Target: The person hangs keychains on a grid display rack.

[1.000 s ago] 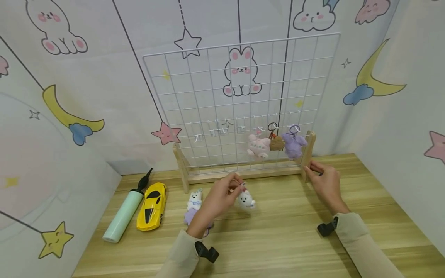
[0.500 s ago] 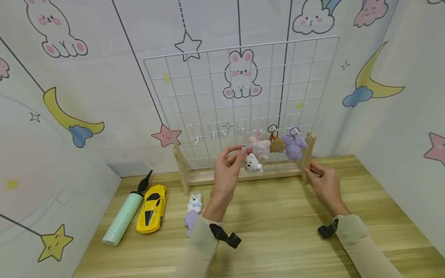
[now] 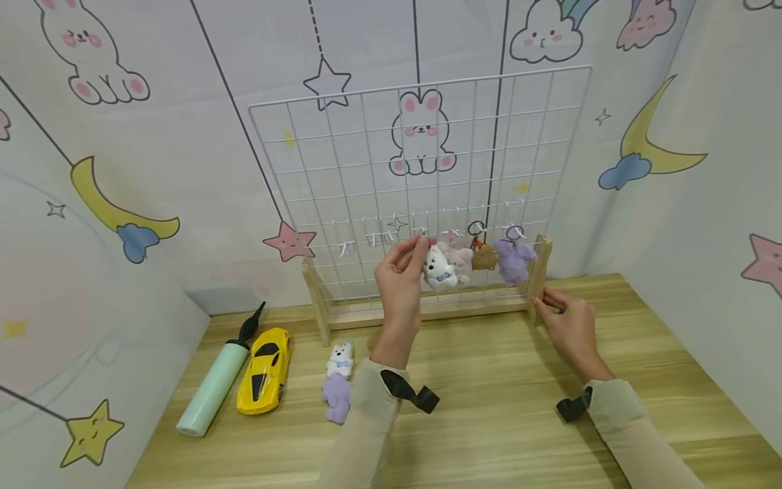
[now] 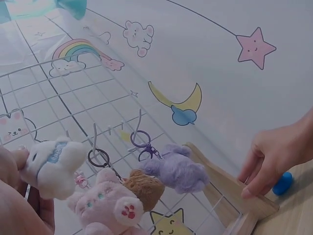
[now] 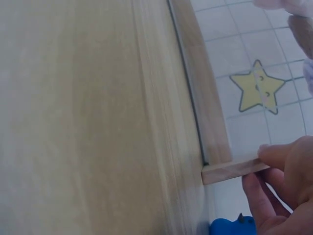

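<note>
I have the white plush (image 3: 440,269) in front of the grid rack (image 3: 476,308), facing me, its long axis slanting from 11 to 5 o'clock, pinched at the top by my left hand (image 3: 399,275). Toward 3 o'clock, a pink plush (image 3: 461,258), brown plush (image 3: 485,258) and purple plush (image 3: 515,261) hang there. My right hand (image 3: 571,324) grips the wooden upright (image 3: 540,268).

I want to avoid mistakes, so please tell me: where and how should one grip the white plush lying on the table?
Probably pinch the white plush across its head, from above: it lies flat with the head end free, while the purple plush crowds its near end.
</note>
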Motion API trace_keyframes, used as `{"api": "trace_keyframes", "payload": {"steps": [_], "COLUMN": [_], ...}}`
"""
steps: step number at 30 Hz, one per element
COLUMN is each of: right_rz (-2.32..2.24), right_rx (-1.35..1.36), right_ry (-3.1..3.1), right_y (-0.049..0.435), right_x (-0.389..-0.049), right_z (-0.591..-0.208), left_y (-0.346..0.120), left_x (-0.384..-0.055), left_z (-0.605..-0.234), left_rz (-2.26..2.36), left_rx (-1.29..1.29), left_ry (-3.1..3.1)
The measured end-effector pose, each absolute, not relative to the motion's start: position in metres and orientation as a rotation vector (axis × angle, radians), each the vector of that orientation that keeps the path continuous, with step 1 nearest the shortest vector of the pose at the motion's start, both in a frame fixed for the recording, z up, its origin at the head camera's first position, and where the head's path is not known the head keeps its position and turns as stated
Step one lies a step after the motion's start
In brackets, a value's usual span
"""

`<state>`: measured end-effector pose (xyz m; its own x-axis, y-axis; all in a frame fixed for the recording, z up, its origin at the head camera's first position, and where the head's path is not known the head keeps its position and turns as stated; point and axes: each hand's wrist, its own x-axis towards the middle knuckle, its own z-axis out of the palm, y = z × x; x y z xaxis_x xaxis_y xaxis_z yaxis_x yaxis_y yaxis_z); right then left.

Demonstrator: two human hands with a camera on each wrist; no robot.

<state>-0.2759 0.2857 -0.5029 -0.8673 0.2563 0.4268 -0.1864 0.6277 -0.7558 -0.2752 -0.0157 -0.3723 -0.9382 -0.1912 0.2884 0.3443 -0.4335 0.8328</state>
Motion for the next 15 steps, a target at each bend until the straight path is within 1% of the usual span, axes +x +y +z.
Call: {"api": "trace_keyframes", "payload": {"steps": [15], "right_rz": [1.169], "right_rx": [-0.053], "right_ry": [-2.357], "right_y": [0.287], "right_x": [-0.277], "right_z": [-0.505], "left_y": [-0.02], "left_x": [-0.289], "left_z": [-0.377], "left_rz": [-2.421], "left_rx": [-0.068], "left_ry": [-1.458]}}
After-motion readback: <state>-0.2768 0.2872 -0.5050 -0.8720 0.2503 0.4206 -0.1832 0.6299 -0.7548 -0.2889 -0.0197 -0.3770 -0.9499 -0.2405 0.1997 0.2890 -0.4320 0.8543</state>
